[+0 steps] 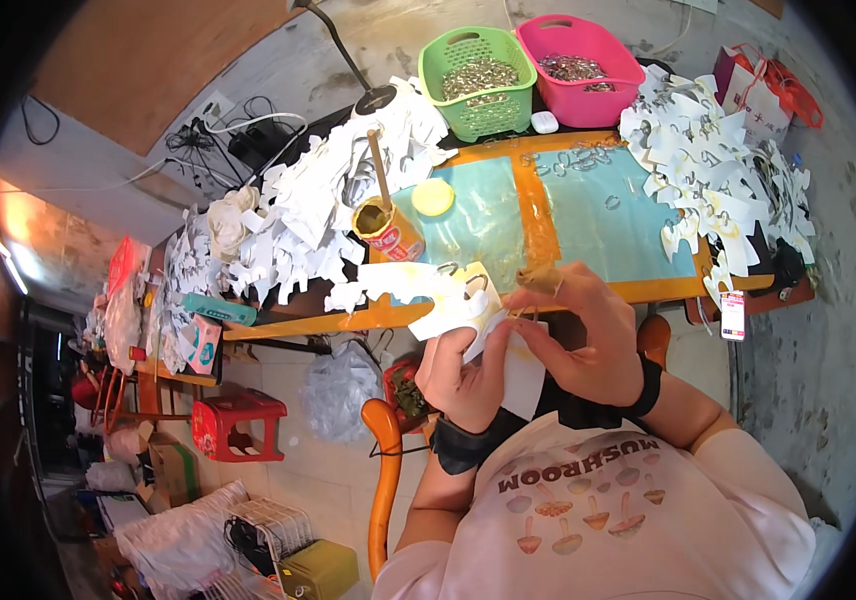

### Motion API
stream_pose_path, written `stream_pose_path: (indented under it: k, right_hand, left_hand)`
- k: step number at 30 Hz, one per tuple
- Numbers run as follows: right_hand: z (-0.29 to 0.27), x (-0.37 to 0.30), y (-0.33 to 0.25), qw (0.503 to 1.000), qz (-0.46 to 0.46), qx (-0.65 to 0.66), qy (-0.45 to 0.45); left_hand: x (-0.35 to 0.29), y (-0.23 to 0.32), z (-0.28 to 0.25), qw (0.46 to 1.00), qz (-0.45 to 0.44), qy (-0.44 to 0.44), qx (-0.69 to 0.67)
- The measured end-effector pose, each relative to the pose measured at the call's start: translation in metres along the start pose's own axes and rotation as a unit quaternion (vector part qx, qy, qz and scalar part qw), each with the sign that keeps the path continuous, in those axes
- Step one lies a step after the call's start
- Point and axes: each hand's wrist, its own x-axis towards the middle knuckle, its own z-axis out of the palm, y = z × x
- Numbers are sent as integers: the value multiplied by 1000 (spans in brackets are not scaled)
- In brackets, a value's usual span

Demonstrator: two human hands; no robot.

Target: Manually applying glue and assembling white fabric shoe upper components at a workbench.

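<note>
My left hand [460,378] is closed on a white cut-out piece [453,305] of thin sheet material, with a metal ring [475,285] at its upper side. Close against it, my right hand [583,335] pinches the edge of the piece between thumb and fingers. A tan cover [540,279] sits on one right fingertip. Another white part [525,380] shows below my hands. Beyond my left hand stands an open tin [388,232] with a stick [378,170] in it, smeared with brownish paste. A round yellow lid [433,197] lies beside the tin.
White cut-out pieces [313,180] are heaped on the table's left; more, with rings [698,185], lie at right. Green [478,115] and pink baskets [581,100] of metal parts stand at the back. Loose rings [583,158] lie on the blue mat [623,235]. A phone [733,316] hangs at the right edge.
</note>
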Motion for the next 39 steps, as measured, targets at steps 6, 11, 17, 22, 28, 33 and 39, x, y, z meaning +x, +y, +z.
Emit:
stream_pose_path:
  k: [6, 11, 17, 22, 28, 33, 39]
  right_hand:
    - [-3, 4, -1, 999, -36, -26, -28]
    - [-6, -4, 3, 996, -30, 62, -63]
    - [-7, 6, 3, 997, -68, 5, -21]
    - [-9, 14, 10, 993, -105, 6, -59]
    - [-8, 20, 11, 987, -151, -20, -60]
    - [-6, 18, 16, 981, -180, -42, -60]
    - [-6, 17, 27, 954, -280, -92, -52]
  left_hand:
    - [4, 3, -4, 991, 83, 4, 109]
    - [0, 3, -5, 991, 64, 21, 119]
    - [4, 0, -4, 998, 39, 35, 47]
    - [6, 1, -8, 999, 36, 10, -2]
    - [8, 6, -11, 999, 17, -35, -33]
    - [9, 9, -7, 995, -62, -52, -59]
    - [11, 6, -11, 983, -124, -85, -102]
